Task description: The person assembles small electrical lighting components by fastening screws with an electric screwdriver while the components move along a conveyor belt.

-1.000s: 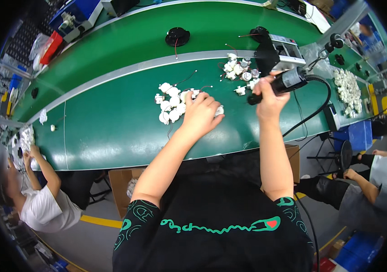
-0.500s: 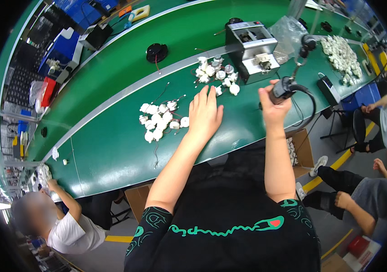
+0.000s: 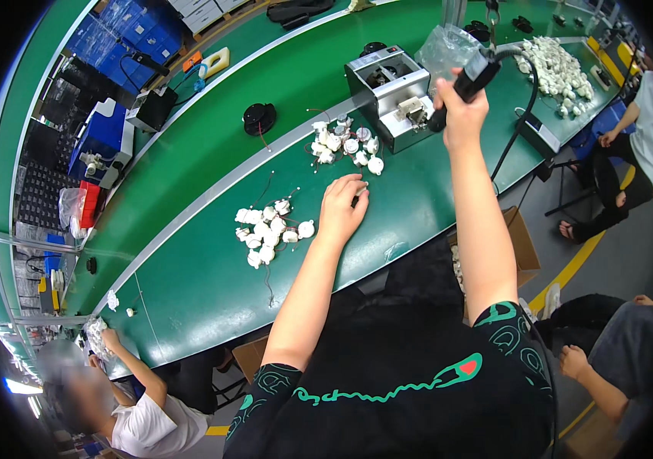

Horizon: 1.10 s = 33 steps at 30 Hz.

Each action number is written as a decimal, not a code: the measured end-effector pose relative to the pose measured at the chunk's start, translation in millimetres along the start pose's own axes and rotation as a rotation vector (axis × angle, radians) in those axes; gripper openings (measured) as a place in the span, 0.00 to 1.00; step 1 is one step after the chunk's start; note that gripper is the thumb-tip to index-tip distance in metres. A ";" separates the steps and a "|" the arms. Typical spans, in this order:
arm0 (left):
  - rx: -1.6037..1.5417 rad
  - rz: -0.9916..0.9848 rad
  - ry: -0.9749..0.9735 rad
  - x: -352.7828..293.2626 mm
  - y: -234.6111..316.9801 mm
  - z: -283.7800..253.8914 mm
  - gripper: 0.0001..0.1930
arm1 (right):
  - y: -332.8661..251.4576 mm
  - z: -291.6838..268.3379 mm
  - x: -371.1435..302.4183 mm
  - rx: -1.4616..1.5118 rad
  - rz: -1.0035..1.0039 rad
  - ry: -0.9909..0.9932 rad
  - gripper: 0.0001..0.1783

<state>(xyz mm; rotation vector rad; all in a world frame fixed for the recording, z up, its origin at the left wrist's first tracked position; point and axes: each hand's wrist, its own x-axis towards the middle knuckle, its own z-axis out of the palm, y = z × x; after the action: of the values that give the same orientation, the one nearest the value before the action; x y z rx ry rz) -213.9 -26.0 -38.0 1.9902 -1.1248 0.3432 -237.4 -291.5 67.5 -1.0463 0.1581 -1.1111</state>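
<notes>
My right hand (image 3: 464, 115) is wrapped round a black electric screwdriver (image 3: 478, 75) with a thick black cable, raised near the silver and black bench machine (image 3: 394, 96). My left hand (image 3: 341, 210) rests low over the green bench, fingers curled round a small white part (image 3: 365, 186) that is mostly hidden. Just beyond it lies a cluster of white round motor-like parts (image 3: 345, 141) with thin wires. To its left is a second group of similar white parts (image 3: 267, 233).
A black round thing with a red wire (image 3: 259, 119) sits on the raised ledge. At the far right lies a large heap of white parts (image 3: 560, 69) beside a clear plastic bag (image 3: 449, 47). A cardboard box (image 3: 521, 245) stands below the bench edge. Other people sit left and right.
My left hand has drawn back from the far cluster, its fingers curling round a small white part. My right hand has raised the screwdriver toward the bench machine. The view has shifted.
</notes>
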 end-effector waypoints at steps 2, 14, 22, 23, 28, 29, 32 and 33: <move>-0.059 -0.030 0.004 0.8 1.6 -1.7 0.11 | 0.6 16.3 15.1 0.031 -0.021 -0.045 0.20; -0.247 -0.193 -0.025 2.6 3.6 -9.0 0.18 | -2.5 6.0 -36.7 -0.169 0.092 -0.283 0.20; -0.193 -0.177 -0.060 2.2 -2.2 -8.6 0.21 | -4.0 45.3 -115.6 -0.036 0.157 -0.451 0.26; -0.198 -0.180 -0.052 1.6 -2.2 -8.2 0.21 | -2.8 52.1 -119.7 -0.015 0.138 -0.472 0.26; -0.154 -0.210 -0.094 -2.2 -2.3 -8.2 0.18 | 9.2 73.7 -129.4 0.031 0.129 -0.480 0.26; -0.153 -0.222 -0.099 -2.3 -1.5 -8.0 0.18 | 10.2 75.2 -129.9 0.026 0.137 -0.492 0.26; -0.148 -0.234 -0.076 -4.4 -1.2 -6.2 0.17 | 13.7 78.1 -129.3 0.044 0.119 -0.493 0.25; -0.140 -0.222 -0.056 -5.4 -1.9 -5.4 0.17 | 15.7 79.3 -127.9 0.040 0.130 -0.503 0.25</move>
<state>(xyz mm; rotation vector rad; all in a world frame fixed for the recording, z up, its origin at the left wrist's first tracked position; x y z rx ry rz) -214.6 -18.2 -38.7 1.9859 -0.9240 0.0905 -243.2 -141.2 50.9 -1.2290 -0.1948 -0.7054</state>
